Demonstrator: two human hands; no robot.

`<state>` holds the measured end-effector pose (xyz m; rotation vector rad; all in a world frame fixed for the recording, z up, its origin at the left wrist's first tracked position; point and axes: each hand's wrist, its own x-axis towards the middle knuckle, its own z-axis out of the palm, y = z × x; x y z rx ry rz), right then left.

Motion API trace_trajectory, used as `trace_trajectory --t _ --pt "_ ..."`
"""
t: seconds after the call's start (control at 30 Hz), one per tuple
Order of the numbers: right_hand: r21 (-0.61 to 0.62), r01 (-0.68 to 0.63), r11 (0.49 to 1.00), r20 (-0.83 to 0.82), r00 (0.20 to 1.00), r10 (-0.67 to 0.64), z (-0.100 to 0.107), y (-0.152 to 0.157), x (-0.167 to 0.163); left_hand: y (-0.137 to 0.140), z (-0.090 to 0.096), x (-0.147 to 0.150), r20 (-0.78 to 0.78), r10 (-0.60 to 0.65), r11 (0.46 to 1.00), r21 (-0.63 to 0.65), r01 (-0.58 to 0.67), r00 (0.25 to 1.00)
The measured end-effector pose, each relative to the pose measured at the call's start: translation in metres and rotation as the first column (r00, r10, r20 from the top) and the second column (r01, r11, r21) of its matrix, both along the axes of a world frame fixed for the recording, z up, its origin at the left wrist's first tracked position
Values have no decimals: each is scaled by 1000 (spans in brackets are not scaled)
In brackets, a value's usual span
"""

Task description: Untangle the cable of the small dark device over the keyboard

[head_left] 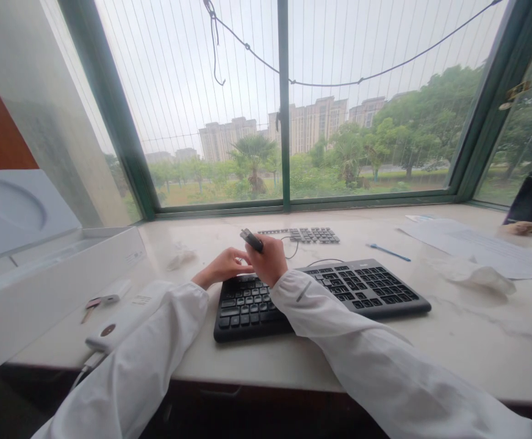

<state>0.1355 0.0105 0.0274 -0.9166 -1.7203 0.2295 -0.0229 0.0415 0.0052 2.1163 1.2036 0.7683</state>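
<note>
A black keyboard (243,308) lies at a slant on the table, with keycaps on its left part and bare key sockets over much of its right part. My right hand (270,259) is closed around a dark, thick-handled tool (252,239) above the upper left keys. The tool's working end is hidden by the hand, so its kind is unclear. Beside it, my left hand (224,266) rests at the keyboard's upper left edge, thumb and forefinger stretched apart toward the right hand. Loose black keycaps (316,235) lie in rows behind the keyboard.
An open white box (74,274) stands at the left, near a white power bank (119,317) with a cable and a small key (91,308). A blue pen (389,252), paper sheets (467,244) and crumpled tissue (481,277) lie at right. Windows (285,122) rise behind.
</note>
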Motion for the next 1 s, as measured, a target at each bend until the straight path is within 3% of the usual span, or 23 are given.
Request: trace_trajectory --t 0.17,0.3,0.5,0.83,1.0 --pt "-199 97 975 211 976 -54 1 24 28 -1 7 -2 124 162 982 74 -172 979" --pt "-306 85 948 251 968 -6 -13 40 35 -1 7 -2 161 176 977 95 -193 971" --pt "-326 14 945 219 974 61 -19 46 34 1 3 -1 185 170 972 132 -196 968" --pt "-319 29 947 270 961 61 -21 49 33 2 -1 0 160 133 972 174 -160 978" --pt "-368 82 926 359 931 60 -18 46 34 1 0 1 93 119 929 340 -144 989"
